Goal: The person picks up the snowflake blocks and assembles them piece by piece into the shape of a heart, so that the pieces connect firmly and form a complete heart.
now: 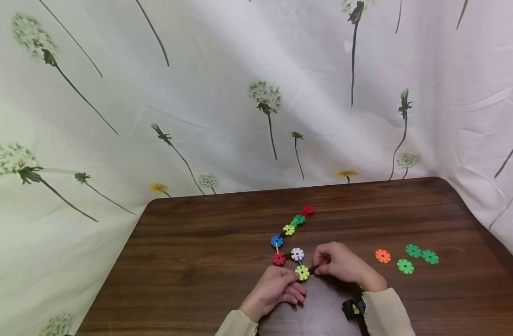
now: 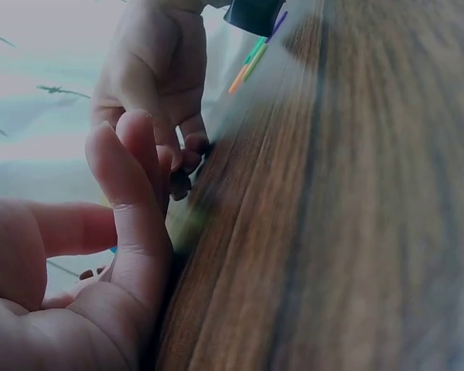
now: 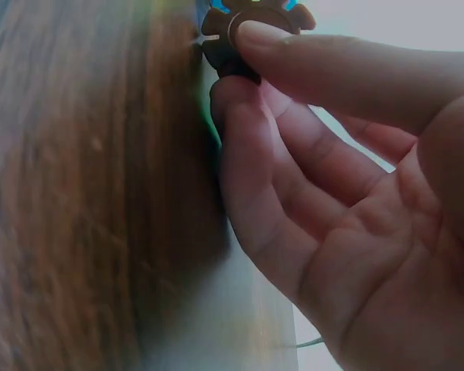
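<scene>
Brown notched disc (image 3: 223, 29) pinched in the right hand (image 1: 344, 264), just beside the yellow disc (image 1: 302, 272) the left hand (image 1: 274, 288) grips, zigzag disc chain (image 1: 277, 241) beyond, loose discs (image 1: 405, 266) rightward, wood-grain worktop (image 1: 189, 261), dandelion-print cloth (image 1: 223, 121) behind.

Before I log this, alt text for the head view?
Left hand holds a yellow disc in a chain of notched discs; right hand pinches a brown disc beside it. An orange disc and green discs lie farther right.

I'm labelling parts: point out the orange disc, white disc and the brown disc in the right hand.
Orange disc (image 1: 383, 255), head view: face center.
White disc (image 1: 297, 253), head view: face center.
Brown disc (image 3: 261, 14), right wrist view: upper part.
</scene>
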`<state>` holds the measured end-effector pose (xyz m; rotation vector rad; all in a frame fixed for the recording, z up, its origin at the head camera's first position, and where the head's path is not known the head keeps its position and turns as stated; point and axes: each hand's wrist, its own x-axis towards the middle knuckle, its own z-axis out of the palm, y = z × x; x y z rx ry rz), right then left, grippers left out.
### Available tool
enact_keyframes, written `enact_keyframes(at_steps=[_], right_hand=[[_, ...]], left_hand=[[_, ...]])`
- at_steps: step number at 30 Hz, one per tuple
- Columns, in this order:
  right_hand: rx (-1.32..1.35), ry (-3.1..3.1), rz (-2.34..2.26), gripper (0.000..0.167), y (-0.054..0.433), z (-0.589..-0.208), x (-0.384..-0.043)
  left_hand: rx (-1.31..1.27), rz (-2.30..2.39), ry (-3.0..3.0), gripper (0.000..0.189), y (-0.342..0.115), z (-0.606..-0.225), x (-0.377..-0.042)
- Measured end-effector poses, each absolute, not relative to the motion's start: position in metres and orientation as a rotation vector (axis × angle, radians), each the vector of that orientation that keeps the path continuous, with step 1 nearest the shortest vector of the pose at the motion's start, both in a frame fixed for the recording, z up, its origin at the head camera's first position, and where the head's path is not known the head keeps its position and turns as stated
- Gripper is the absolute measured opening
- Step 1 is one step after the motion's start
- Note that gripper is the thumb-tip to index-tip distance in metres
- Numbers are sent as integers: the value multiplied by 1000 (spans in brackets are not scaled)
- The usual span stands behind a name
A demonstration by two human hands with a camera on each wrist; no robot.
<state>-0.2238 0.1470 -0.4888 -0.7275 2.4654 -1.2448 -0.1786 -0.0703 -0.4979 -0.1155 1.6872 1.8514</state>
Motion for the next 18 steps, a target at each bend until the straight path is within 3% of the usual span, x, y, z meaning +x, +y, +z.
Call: enact_keyframes(at_steps=[18], right_hand=[[-776, 2588, -1141, 14, 135, -486, -220]], left_hand=[[-114, 1897, 1684, 21, -70, -500, -177]])
